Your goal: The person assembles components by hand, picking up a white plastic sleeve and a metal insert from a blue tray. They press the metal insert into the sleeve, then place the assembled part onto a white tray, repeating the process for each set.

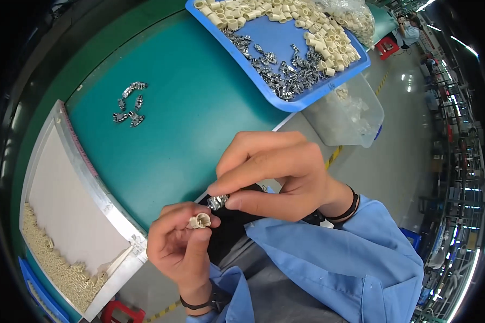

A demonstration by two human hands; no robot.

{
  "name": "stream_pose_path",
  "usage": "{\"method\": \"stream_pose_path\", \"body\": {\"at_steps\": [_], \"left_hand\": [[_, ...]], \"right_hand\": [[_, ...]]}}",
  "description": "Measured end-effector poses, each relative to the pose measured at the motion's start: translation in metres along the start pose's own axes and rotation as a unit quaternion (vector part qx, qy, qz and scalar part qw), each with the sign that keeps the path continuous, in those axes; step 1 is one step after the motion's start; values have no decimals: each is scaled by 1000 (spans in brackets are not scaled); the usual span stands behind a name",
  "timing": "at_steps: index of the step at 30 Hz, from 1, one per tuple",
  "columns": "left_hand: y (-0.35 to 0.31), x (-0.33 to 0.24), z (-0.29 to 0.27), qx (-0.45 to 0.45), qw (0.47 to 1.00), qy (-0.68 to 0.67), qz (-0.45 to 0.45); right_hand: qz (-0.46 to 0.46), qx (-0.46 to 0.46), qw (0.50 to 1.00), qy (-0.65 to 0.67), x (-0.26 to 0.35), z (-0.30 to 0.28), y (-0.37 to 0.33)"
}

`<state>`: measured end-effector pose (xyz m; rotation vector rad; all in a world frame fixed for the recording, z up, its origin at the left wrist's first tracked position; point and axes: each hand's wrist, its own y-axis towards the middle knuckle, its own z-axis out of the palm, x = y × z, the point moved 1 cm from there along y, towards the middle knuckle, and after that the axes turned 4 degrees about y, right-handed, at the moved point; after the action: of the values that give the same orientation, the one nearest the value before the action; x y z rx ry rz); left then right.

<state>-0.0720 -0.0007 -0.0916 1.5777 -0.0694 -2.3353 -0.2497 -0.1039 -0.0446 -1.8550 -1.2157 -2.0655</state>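
Note:
My left hand (180, 239) is closed, pinching a small cream-coloured hollow plastic sleeve (201, 220) between thumb and fingers, its round opening facing up. Just above it, my right hand (280, 175) grips a small shiny metal clip-like part (217, 202) between thumb and fingertips. The metal part hangs close over the sleeve's opening; whether they touch I cannot tell. Both hands are in front of my body, near the edge of the green table (167, 124).
A blue tray (285, 104) at the far side holds cream sleeves and metal parts. Several metal parts (129, 105) lie on the green tabletop. At left stands a metal-edged white tray (64, 172) with many cream pieces. A clear plastic bin (355, 116) is beyond the table.

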Motion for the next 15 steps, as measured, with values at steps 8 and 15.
{"method": "stream_pose_path", "body": {"at_steps": [8, 15], "left_hand": [[-11, 4, -4, 28, 999, -36, -4], [-12, 7, 0, 26, 999, -33, -3]], "right_hand": [[-65, 37, 996, -39, 16, 4, 5], [-69, 42, 994, -77, 20, 2, 2]]}}
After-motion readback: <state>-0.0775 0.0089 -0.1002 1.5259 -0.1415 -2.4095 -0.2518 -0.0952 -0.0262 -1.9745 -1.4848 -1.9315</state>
